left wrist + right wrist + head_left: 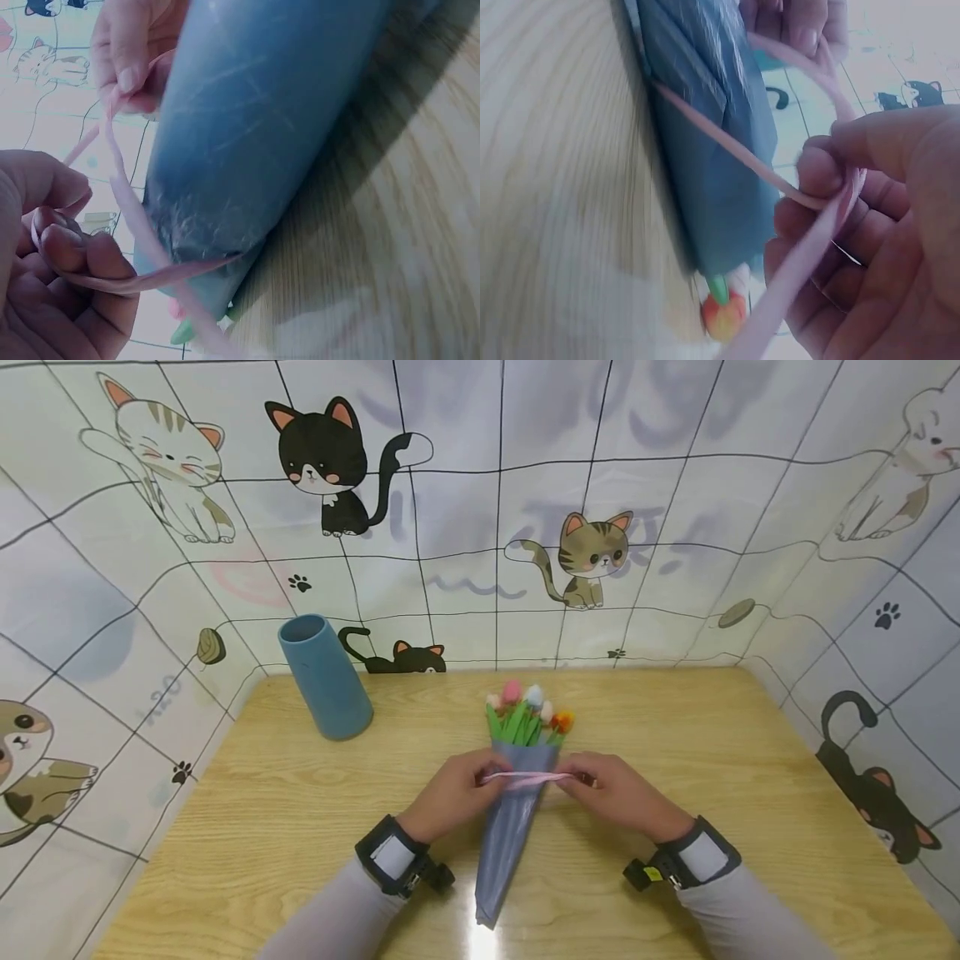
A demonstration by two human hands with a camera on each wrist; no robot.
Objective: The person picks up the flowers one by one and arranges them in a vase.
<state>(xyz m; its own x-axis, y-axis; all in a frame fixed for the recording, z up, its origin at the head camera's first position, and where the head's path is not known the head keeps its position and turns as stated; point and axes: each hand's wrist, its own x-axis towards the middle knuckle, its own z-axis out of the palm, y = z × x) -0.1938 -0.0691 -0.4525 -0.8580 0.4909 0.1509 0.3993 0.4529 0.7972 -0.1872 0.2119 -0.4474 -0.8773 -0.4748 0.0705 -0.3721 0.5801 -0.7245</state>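
Note:
A bouquet of artificial tulips (pixel 517 720) lies on the table, wrapped in blue-grey paper (pixel 508 843), its flowers pointing away from me. Across the wrap runs a pink ribbon (pixel 527 779). My left hand (pixel 459 793) pinches the ribbon on the left side, its fingers curled in the left wrist view. On the right, my right hand (pixel 621 793) grips the other part of the ribbon (pixel 727 142) between thumb and fingers. In both wrist views the ribbon strands come from beneath the wrap and cross above it. The ribbon's underside path is hidden.
A blue vase (pixel 326 681) stands at the table's back left. The wooden table (pixel 675 718) meets a cat-patterned cloth backdrop (pixel 465 527) behind and on both sides.

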